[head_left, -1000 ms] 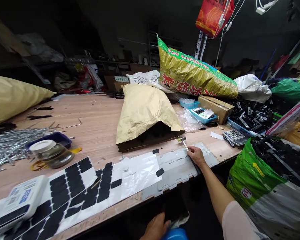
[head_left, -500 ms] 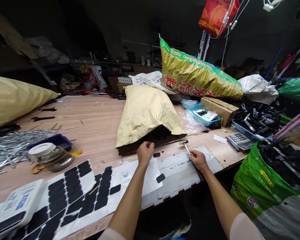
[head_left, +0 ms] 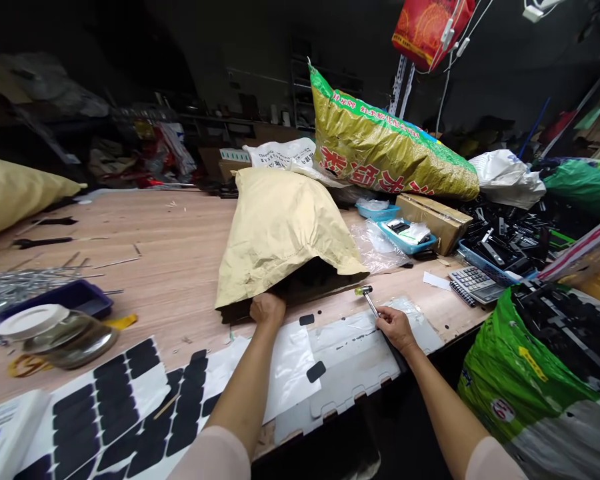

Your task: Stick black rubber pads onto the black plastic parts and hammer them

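A pale yellow sack (head_left: 285, 223) lies on the workbench with its dark mouth facing me. My left hand (head_left: 269, 309) is at the lower left rim of that mouth, the back of it towards me. Its fingertips are hidden at the opening, so their grip cannot be made out. My right hand (head_left: 396, 329) is closed around a small hammer (head_left: 371, 304) with a two-faced head, one face yellowish and the other dark. The hammer's head points away from me, above a grey sheet (head_left: 353, 363) on the bench edge. Black pads (head_left: 316, 371) lie near both hands.
Sheets of black adhesive pads (head_left: 120, 390), a jar (head_left: 63, 333) and metal rods (head_left: 30, 290) are at left. A calculator (head_left: 477, 285), a blue basket (head_left: 410, 238) and a carton (head_left: 433, 217) stand at right. A green bag (head_left: 500, 373) of black parts is beside the bench.
My left hand has moved left and slightly down, to the rim of the sack's mouth. My right hand keeps hold of the hammer. The view has turned slightly to the right.
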Demonstrator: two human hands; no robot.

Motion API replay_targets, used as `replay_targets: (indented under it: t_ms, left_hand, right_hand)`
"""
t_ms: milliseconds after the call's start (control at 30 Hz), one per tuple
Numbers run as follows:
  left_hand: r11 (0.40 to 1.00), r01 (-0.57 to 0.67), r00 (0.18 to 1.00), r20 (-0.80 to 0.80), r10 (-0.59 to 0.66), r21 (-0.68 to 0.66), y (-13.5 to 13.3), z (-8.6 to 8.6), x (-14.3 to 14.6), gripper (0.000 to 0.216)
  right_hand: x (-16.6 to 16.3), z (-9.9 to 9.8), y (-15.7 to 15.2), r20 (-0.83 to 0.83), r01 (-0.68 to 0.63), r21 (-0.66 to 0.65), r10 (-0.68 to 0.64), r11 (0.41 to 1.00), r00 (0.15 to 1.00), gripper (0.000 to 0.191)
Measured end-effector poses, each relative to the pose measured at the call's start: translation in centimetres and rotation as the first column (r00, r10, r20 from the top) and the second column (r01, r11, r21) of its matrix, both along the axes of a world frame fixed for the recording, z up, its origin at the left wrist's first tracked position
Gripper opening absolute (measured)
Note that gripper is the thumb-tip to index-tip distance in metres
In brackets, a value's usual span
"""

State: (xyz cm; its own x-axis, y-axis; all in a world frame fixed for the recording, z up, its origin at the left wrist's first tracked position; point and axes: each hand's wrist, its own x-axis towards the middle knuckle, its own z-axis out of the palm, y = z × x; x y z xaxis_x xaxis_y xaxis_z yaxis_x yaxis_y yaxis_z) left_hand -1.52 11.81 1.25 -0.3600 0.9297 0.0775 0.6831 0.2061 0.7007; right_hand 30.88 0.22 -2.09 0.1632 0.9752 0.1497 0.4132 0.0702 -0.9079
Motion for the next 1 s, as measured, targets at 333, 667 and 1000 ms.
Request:
replay_targets:
  t_ms: [333, 667, 1000]
  left_hand:
    - [0.882, 0.424, 0.902, -0.007, -0.432, 0.206, -11.4, -2.0, 3.4, 0.024]
    - [0.793, 0.595, 0.804, -0.085, -0.589, 0.128, -12.4, -3.2, 4.7, 0.025]
    - [0.795, 0.602, 0.798, -0.047, -0.601, 0.076, -12.5, -2.6, 4.8, 0.025]
  right_hand:
    - [0.1, 0.0, 0.1, 0.022, 0.010, 0.000, -0.010, 1.000, 1.000, 0.033]
    - [0.2, 0.2, 0.1, 0.028, 0.044, -0.018, -0.043, 0.999, 0.999, 0.035]
    - [0.3, 0.2, -0.1, 0.082, 0.064, -0.011, -0.063, 0.998, 0.995, 0.039]
